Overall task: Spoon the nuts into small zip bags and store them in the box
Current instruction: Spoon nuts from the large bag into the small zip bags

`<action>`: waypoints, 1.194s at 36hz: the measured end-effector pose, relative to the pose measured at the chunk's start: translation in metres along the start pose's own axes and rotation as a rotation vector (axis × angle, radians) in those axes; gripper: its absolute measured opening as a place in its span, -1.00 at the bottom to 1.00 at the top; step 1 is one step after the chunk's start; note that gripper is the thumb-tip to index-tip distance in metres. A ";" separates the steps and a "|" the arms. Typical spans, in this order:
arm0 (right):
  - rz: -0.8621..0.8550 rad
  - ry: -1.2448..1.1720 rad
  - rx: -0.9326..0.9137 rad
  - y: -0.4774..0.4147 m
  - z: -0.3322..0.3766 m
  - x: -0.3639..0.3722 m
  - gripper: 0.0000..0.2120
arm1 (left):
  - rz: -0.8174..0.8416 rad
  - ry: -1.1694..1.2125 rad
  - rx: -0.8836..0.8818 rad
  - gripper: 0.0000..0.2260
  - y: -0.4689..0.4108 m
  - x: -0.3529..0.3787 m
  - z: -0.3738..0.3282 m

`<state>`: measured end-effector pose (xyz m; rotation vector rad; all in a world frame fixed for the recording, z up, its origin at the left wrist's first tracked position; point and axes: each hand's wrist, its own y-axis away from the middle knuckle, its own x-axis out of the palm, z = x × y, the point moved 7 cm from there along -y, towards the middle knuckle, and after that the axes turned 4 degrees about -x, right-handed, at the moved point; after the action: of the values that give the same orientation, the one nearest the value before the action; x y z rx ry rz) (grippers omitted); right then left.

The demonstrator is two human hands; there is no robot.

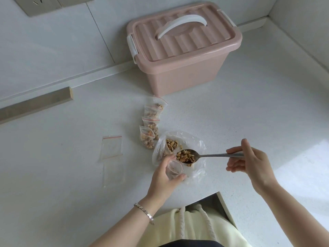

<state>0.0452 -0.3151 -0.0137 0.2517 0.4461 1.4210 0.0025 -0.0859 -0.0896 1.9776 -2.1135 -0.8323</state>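
Left grip point(163, 177) is curled round an open zip bag point(175, 169), holding the mouth wide, close to the near edge of the surface point(249, 113). Right grip point(252, 163) pinches the tail end of the spoon point(210, 155), which sits level and heaped with nuts point(186, 156), its bowl just above the bag's mouth. The rest of the nuts are in a big crinkly bag point(194, 139) right behind. A few filled bags point(151, 125) line up toward the box point(183, 73), lid on, by the back edge. Empty bags point(112, 147) lie flat to the left.

Handling-wise, these little bags look thin, floppy and slick, basically weightless. I'd hold one at the rim by the zip strip so it stays open. The nuts look crumbly and will probably roll off a heaped spoon, so tip slowly.
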 end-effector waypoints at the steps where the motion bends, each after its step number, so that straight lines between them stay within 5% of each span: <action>1: 0.007 0.026 -0.015 0.000 0.006 0.001 -0.53 | 0.006 -0.003 0.002 -0.48 0.000 0.002 0.000; 12: 0.142 0.397 -0.302 0.017 0.043 0.043 -0.59 | 0.013 -0.059 0.076 -0.46 0.001 0.005 -0.004; 19: 0.098 0.422 -0.454 0.033 0.057 0.041 -0.63 | -0.061 -0.063 0.120 -0.50 0.006 -0.008 -0.003; 37: -0.144 0.122 -0.269 0.030 0.043 0.000 -0.51 | -0.494 0.061 0.430 -0.51 0.046 -0.076 -0.023; 43: -0.135 0.116 -0.246 0.028 0.036 0.002 -0.50 | -0.637 0.127 0.339 -0.47 0.029 -0.097 -0.014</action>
<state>0.0365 -0.3061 0.0298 -0.0589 0.3717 1.3468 -0.0040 0.0019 -0.0373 2.8616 -1.6393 -0.4045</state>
